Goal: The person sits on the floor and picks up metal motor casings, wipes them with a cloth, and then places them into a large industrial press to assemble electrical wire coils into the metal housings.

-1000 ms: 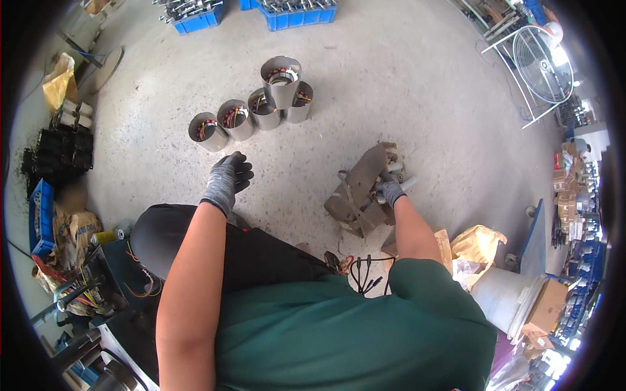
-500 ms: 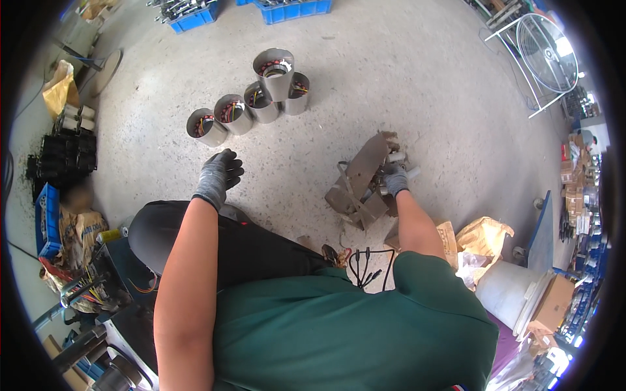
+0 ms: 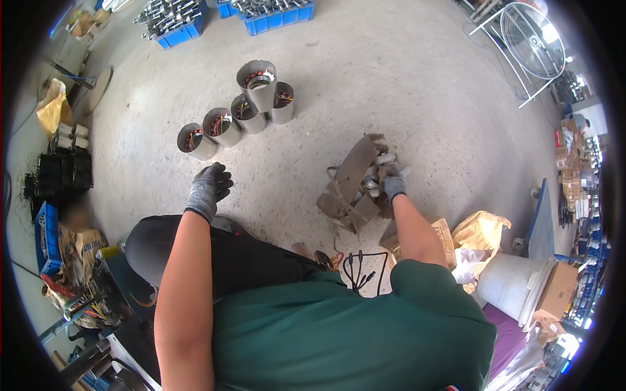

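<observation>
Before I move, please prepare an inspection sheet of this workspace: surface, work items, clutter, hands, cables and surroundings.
Surface: grey speckled floor.
Work items: five metal cylinders with coloured wires inside, one apparently stacked; torn, open cardboard box with pale pieces.
Clutter: paper bag and white bucket at right.
Left hand: gloved, loosely open, holding nothing visible, near the cylinders.
Right hand: gloved, at the box; grip unclear.
Cables: black cables at lower centre.
Surroundings: fan at upper right; blue crates of metal parts at top.

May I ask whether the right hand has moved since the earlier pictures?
Yes, the right hand has shifted rightward, judged against the stacked metal cylinder.
</observation>
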`<state>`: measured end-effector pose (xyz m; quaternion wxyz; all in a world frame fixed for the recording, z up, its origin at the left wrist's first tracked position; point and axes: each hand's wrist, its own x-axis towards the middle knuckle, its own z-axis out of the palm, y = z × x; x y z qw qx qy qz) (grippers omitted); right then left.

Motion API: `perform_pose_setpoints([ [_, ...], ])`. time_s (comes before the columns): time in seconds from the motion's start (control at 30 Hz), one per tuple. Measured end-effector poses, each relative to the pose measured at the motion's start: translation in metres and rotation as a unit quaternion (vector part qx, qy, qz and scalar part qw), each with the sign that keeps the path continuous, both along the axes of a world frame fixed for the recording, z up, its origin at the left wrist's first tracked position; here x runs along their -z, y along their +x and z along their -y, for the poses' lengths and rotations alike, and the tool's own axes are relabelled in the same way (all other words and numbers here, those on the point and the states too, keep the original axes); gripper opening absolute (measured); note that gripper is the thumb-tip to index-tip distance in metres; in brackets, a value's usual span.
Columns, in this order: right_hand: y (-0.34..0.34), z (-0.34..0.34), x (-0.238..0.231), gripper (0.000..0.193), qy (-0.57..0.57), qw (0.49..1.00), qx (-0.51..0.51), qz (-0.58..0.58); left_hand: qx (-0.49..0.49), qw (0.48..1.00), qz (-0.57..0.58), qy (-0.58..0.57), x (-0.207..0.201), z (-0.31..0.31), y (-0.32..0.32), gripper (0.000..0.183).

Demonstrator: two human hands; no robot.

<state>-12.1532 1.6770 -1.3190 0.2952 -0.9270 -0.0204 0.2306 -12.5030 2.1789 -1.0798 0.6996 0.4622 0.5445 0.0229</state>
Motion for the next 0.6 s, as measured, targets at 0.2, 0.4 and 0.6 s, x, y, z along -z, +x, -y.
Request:
perform_pose_setpoints([
  [0.2, -0.064, -0.145, -0.061, 0.044, 0.280, 0.847, 0.303, -0.336, -0.044, 0.999, -0.021, 0.020, -0.010, -0.008, -0.029, 0.033],
  [0.4, -0.057, -0.134, -0.026, 0.040, 0.296, 0.903, 0.281, -0.134, -0.039, 0.999, 0.006, 0.004, -0.005, -0.006, -0.016, 0.031],
  [0.6, -0.106, -0.171, -0.060, 0.052, 0.201, 0.975, 0.040, 0.082, -0.005, 1.000, 0.017, 0.018, 0.001, -0.001, -0.011, 0.028],
])
